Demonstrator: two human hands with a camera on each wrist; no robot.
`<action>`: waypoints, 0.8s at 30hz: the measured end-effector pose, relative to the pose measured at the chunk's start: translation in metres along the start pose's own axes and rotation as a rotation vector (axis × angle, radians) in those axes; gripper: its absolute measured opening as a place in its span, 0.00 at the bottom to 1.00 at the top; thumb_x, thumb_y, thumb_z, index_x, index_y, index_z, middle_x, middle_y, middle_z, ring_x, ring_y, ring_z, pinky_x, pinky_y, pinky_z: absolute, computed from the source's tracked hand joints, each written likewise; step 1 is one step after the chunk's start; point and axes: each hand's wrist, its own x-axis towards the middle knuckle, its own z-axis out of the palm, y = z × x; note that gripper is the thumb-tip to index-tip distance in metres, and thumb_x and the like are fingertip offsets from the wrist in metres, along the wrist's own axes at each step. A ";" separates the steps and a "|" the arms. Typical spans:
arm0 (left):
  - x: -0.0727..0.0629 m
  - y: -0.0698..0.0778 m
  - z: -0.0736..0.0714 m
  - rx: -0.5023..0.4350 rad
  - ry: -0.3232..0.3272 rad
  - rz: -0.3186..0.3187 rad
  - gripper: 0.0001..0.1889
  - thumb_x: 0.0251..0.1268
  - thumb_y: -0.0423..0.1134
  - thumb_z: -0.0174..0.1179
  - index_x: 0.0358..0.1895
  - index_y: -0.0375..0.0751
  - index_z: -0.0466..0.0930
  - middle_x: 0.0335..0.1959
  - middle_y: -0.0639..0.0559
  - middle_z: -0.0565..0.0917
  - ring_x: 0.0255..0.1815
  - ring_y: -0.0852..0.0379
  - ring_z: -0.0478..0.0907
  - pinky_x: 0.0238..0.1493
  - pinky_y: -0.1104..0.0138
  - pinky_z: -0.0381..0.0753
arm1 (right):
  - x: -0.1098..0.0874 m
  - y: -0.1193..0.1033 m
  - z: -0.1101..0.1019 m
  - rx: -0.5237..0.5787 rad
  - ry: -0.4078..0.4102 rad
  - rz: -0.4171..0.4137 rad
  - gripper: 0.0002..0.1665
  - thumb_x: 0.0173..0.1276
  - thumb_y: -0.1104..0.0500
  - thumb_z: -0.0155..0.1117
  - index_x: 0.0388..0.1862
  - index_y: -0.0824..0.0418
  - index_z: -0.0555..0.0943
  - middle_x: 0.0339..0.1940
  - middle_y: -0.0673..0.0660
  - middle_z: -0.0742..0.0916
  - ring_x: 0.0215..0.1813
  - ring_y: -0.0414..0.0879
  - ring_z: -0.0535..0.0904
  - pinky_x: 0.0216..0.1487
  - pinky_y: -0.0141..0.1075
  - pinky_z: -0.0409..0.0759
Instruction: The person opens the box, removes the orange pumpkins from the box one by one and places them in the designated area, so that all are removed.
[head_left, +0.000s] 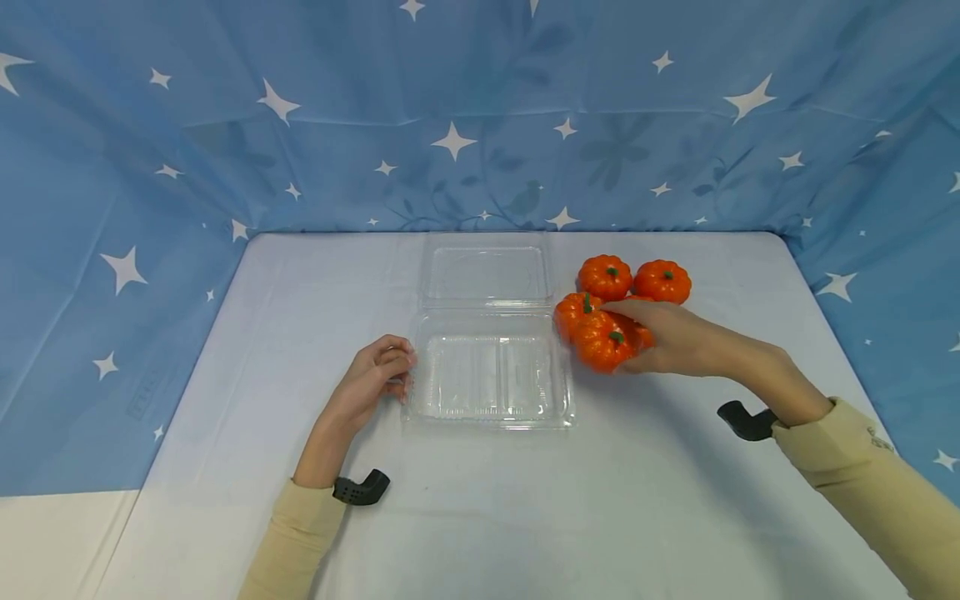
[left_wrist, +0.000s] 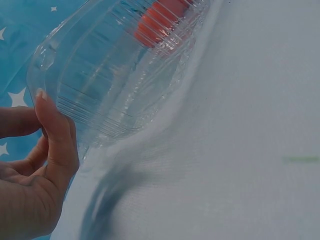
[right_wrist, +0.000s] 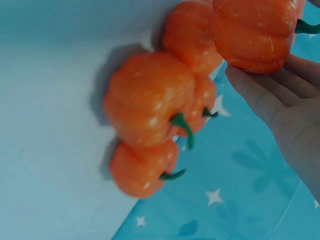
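Observation:
A clear plastic clamshell container (head_left: 522,423) lies unfolded in the middle of the table, its lid (head_left: 483,304) laid back toward the far edge. My left hand (head_left: 375,379) pinches the left rim of the container's base; in the left wrist view, thumb and finger meet at that rim. In my right hand (head_left: 667,337) is an orange toy pumpkin (head_left: 602,342) with a short green stem, gripped just right of the container. The right wrist view shows this held pumpkin (right_wrist: 254,35) between the fingers, above several others like it.
Beside the lid's right side, several more pumpkins sit bunched together, including one at the back (head_left: 604,277), one farther right (head_left: 663,282) and one by the container (head_left: 573,313). A white cloth covers the table (head_left: 480,517); a blue star-patterned curtain (head_left: 480,108) hangs behind.

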 end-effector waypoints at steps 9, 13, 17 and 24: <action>0.000 -0.001 0.000 0.001 -0.004 0.001 0.16 0.76 0.32 0.56 0.58 0.26 0.67 0.33 0.49 0.77 0.25 0.60 0.74 0.22 0.69 0.77 | -0.022 0.027 -0.003 -0.006 0.034 0.039 0.47 0.58 0.55 0.82 0.73 0.66 0.72 0.64 0.64 0.83 0.62 0.59 0.78 0.57 0.58 0.84; 0.000 0.000 -0.001 0.001 -0.005 0.001 0.16 0.76 0.32 0.56 0.58 0.26 0.67 0.33 0.49 0.77 0.24 0.60 0.74 0.22 0.69 0.77 | -0.032 0.039 -0.006 -0.022 0.034 0.089 0.50 0.58 0.51 0.82 0.73 0.70 0.70 0.64 0.67 0.82 0.62 0.62 0.78 0.57 0.59 0.84; -0.001 0.001 0.000 -0.005 -0.005 0.004 0.14 0.76 0.31 0.56 0.57 0.28 0.68 0.33 0.49 0.77 0.24 0.60 0.74 0.22 0.69 0.77 | -0.043 0.055 -0.010 -0.033 0.036 0.140 0.52 0.59 0.49 0.81 0.73 0.73 0.68 0.65 0.70 0.81 0.63 0.65 0.77 0.56 0.61 0.83; -0.001 0.001 0.000 -0.001 -0.006 0.005 0.13 0.76 0.31 0.56 0.56 0.29 0.69 0.33 0.48 0.77 0.24 0.60 0.75 0.21 0.68 0.77 | -0.051 0.088 -0.012 -0.044 0.046 0.202 0.53 0.61 0.48 0.79 0.73 0.76 0.65 0.64 0.74 0.79 0.62 0.68 0.75 0.58 0.63 0.81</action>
